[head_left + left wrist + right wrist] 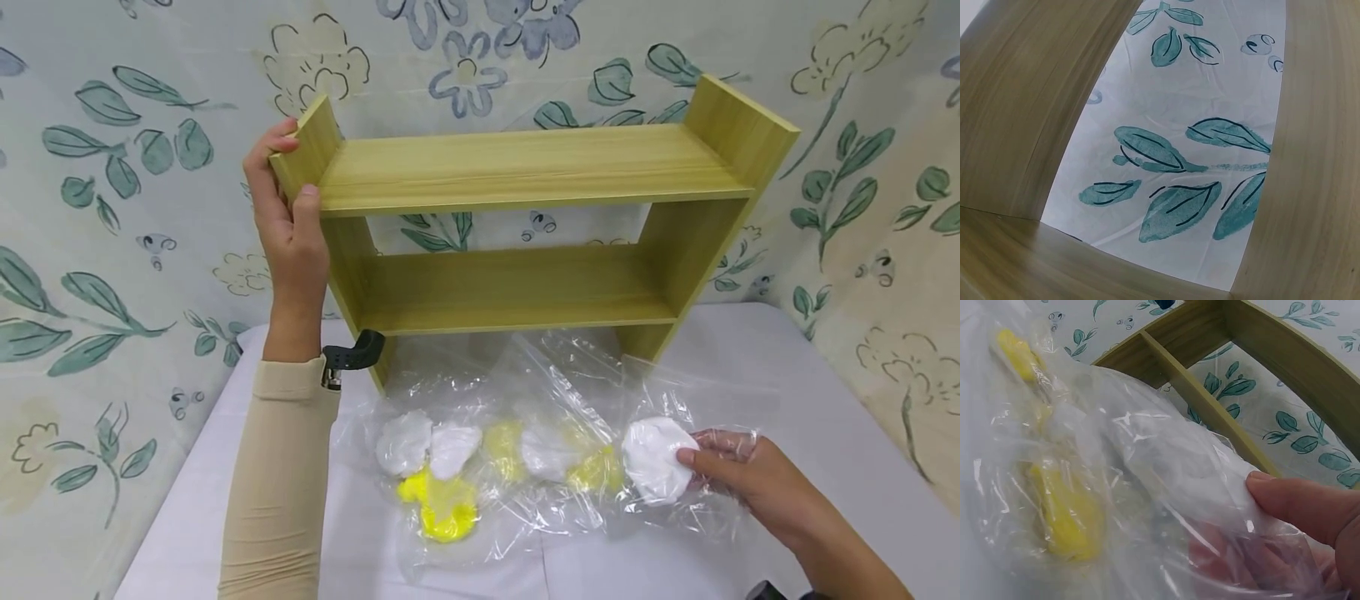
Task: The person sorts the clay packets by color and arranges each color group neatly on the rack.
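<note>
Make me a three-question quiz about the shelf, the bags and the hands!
1. Where is the left hand?
A on the table
B on the wooden shelf's top corner
C inside a bag

2. What colours are the lumps in the plastic bags?
A red and blue
B white and yellow
C green and black

3. What is the right hand doing?
A pinching a bag with a white lump
B lying flat and empty
C holding the shelf

Answers: B, its fingers wrap the shelf's corner; B, only white and yellow show; A, thumb presses the plastic over the lump.
</note>
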A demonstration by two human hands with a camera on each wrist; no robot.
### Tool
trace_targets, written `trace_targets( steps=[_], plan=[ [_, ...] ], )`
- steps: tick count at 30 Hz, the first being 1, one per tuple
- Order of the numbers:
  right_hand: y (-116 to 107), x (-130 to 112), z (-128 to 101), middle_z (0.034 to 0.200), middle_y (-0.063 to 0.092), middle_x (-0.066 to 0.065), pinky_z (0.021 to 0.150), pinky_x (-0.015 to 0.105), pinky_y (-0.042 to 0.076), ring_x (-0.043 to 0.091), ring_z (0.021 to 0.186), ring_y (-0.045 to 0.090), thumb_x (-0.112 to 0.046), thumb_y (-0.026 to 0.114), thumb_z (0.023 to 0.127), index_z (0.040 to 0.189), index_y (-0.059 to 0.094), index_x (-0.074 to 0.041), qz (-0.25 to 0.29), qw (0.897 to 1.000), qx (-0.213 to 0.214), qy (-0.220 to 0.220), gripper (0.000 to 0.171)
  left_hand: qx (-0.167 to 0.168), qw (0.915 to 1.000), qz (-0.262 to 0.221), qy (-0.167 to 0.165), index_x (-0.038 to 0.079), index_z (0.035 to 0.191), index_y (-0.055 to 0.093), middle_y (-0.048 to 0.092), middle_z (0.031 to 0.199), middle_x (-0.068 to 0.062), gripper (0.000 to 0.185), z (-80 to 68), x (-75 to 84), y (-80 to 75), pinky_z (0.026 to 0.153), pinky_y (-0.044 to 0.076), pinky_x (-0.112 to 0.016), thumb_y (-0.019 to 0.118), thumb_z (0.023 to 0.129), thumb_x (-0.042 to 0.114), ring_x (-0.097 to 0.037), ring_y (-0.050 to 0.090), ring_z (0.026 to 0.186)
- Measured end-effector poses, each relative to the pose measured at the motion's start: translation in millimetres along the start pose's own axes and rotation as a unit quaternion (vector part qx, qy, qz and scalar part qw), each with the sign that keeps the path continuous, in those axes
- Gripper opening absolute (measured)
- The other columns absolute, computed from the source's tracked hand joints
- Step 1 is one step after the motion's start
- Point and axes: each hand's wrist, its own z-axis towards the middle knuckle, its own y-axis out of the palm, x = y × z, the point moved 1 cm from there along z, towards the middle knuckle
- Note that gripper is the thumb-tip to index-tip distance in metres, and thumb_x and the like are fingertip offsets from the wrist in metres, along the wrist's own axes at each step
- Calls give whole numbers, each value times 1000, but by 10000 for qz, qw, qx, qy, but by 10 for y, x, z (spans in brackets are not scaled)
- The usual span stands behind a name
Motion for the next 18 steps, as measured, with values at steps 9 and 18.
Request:
trace_targets(
  steps=[9, 18],
  plan=[
    [-18, -191, -9, 80, 70, -1, 68, 25, 54, 13, 71, 67, 0, 58, 92, 96, 71, -11, 106, 9977, 209, -640, 18, -4, 10000, 81, -25, 6, 115, 47, 46, 137, -17, 38, -9, 19, -1, 105, 32, -34, 39, 79, 9, -22, 41, 127],
    [-93, -388, -10, 85, 68, -2, 64, 26, 54, 14, 71, 67, 0, 57, 92, 99, 71, -16, 354, 9964, 361, -673, 23, -3, 10000, -44, 17, 5, 115, 48, 44, 137, -21, 37, -6, -12, -1, 106, 32, -35, 39, 79, 8, -23, 41, 127]
  ],
)
